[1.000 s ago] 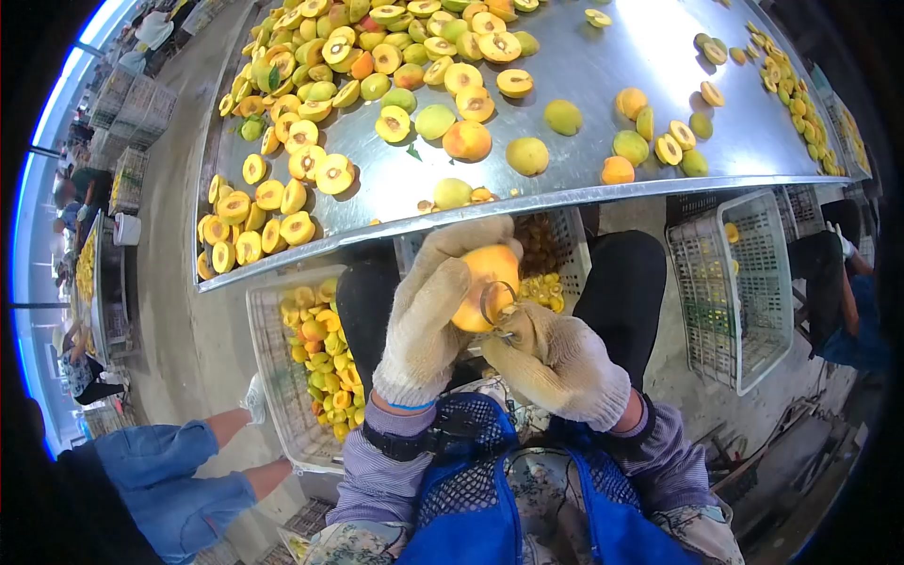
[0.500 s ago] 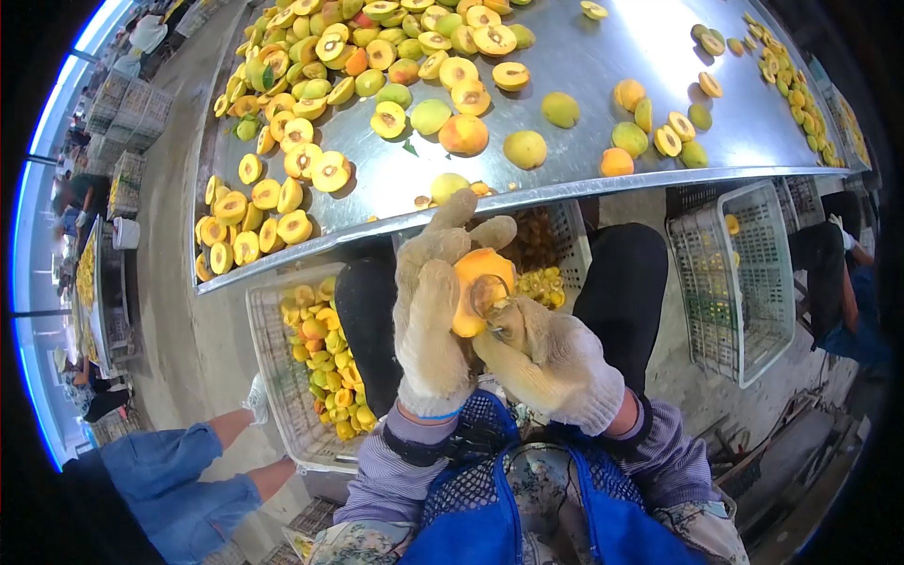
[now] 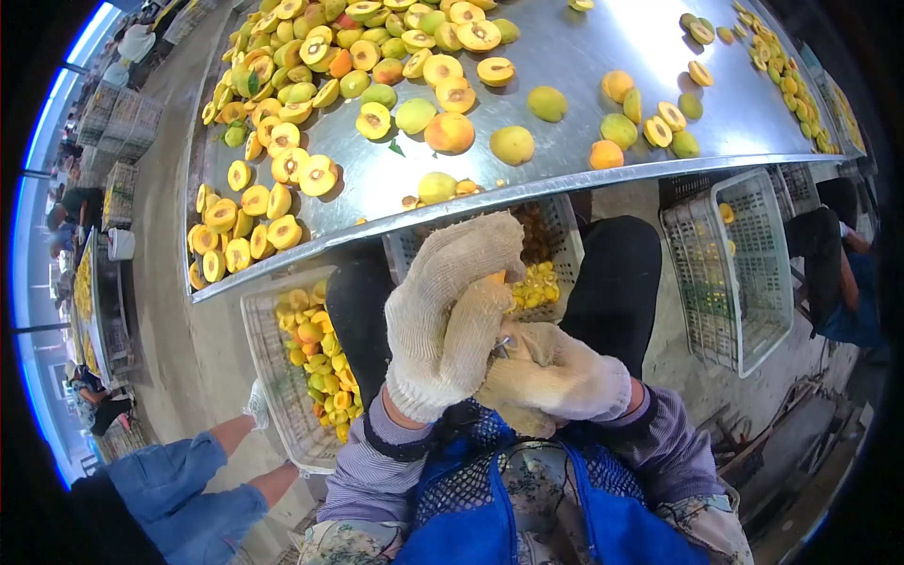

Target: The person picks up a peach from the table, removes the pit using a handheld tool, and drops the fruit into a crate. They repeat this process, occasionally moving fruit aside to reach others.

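Observation:
My left hand [image 3: 443,315], in a knitted glove, is wrapped round a yellow-orange peach half [image 3: 497,278]. Only a sliver of the fruit shows between the fingers. Against it, my right hand [image 3: 560,372], gloved too, is closed on a small metal pitting spoon [image 3: 503,345]. A bit of bright metal is all that shows of the spoon, and its tip is hidden. Both hands are together above my lap, just short of the metal table's edge. Closest on the table are a whole-looking peach [image 3: 436,187] and small fruit scraps [image 3: 467,187].
Halved peaches [image 3: 301,94] are heaped on the metal table [image 3: 565,28]. A crate of peach pieces [image 3: 268,386] stands left of my legs, another crate [image 3: 572,235] between them under the table edge. At right is a tilted crate [image 3: 730,273]; at left, a person's legs [image 3: 179,480].
My left fingers have folded over the peach half, which was in plain sight before. The right hand has turned and dropped slightly, and the spoon's round end is now covered.

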`<state>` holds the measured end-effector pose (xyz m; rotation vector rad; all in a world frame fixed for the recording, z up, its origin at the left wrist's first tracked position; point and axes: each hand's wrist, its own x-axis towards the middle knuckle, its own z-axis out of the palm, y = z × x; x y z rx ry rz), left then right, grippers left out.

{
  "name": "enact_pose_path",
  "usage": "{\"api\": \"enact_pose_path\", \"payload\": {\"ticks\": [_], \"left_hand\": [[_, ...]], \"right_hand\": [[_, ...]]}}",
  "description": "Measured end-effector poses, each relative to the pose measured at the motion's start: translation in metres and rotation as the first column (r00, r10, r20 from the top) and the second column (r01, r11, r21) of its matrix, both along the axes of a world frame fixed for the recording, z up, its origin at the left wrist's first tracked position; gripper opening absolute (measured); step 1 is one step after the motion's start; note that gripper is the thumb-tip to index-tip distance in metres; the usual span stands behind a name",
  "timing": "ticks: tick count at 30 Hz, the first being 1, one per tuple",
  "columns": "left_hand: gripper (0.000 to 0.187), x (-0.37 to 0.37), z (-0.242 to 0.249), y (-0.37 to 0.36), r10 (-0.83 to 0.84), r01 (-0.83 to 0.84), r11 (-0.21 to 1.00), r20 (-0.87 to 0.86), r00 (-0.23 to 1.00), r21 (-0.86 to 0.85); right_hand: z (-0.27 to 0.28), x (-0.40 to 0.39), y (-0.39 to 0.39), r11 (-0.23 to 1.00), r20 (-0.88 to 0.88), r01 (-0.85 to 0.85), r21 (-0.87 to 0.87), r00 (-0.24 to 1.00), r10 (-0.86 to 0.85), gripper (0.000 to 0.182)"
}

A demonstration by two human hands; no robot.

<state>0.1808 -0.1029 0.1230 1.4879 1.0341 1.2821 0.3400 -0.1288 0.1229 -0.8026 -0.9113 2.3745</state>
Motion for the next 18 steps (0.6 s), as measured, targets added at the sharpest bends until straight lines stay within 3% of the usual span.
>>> {"api": "enact_pose_path", "payload": {"ticks": [3, 5, 9, 10, 11, 12, 13, 14, 16, 17, 18], "left_hand": [[0.03, -0.001, 0.005, 0.005, -0.12, 0.125, 0.991, -0.106, 0.987, 0.044], [0.027, 0.0, 0.001, 0.006, -0.187, 0.204, 0.976, 0.186, 0.965, -0.075], [0.03, -0.001, 0.002, 0.01, -0.255, 0.261, 0.964, 0.098, 0.962, -0.048], [0.035, -0.001, 0.005, 0.01, -0.294, 0.344, 0.927, 0.276, 0.915, -0.152], [0.042, 0.0, 0.009, 0.011, -0.301, 0.437, 0.868, 0.45, 0.841, -0.236], [0.048, 0.001, 0.018, 0.009, -0.249, 0.393, 0.85, 0.391, 0.886, -0.35], [0.048, 0.001, 0.02, 0.007, -0.248, 0.392, 0.852, 0.39, 0.887, -0.348], [0.046, 0.001, 0.021, 0.006, -0.186, 0.349, 0.85, 0.395, 0.9, -0.395], [0.044, 0.003, 0.022, 0.005, -0.127, 0.31, 0.841, 0.396, 0.909, -0.444], [0.038, 0.004, 0.02, 0.004, -0.133, 0.282, 0.864, 0.351, 0.927, -0.417], [0.032, 0.005, 0.019, 0.003, -0.135, 0.253, 0.887, 0.306, 0.942, -0.387]], "right_hand": [[-0.007, 0.01, -0.002, 0.988, -0.09, -0.083, -0.127, 0.993, 0.072, 0.016], [-0.012, 0.01, -0.006, 0.979, -0.13, -0.104, -0.173, 0.988, 0.082, 0.017], [-0.009, 0.008, -0.011, 0.934, -0.287, -0.017, -0.357, 0.954, -0.092, 0.022], [-0.007, 0.008, -0.01, 0.916, -0.368, -0.033, -0.4, 0.921, -0.128, 0.023], [-0.005, 0.008, -0.01, 0.917, -0.368, -0.033, -0.398, 0.921, -0.127, 0.023], [-0.003, 0.008, -0.009, 0.932, -0.257, 0.015, -0.361, 0.96, -0.115, 0.023], [0.0, 0.008, -0.008, 0.947, -0.142, 0.056, -0.316, 0.984, -0.105, 0.023], [0.004, 0.009, -0.004, 0.949, -0.143, 0.053, -0.311, 0.984, -0.102, 0.023], [0.01, 0.013, 0.003, 0.97, 0.024, -0.102, -0.223, 0.994, 0.11, 0.024], [0.008, 0.014, 0.002, 0.969, 0.024, -0.101, -0.223, 0.994, 0.11, 0.024], [0.004, 0.015, 0.0, 0.953, -0.083, -0.142, -0.268, 0.989, 0.124, 0.023]]}}
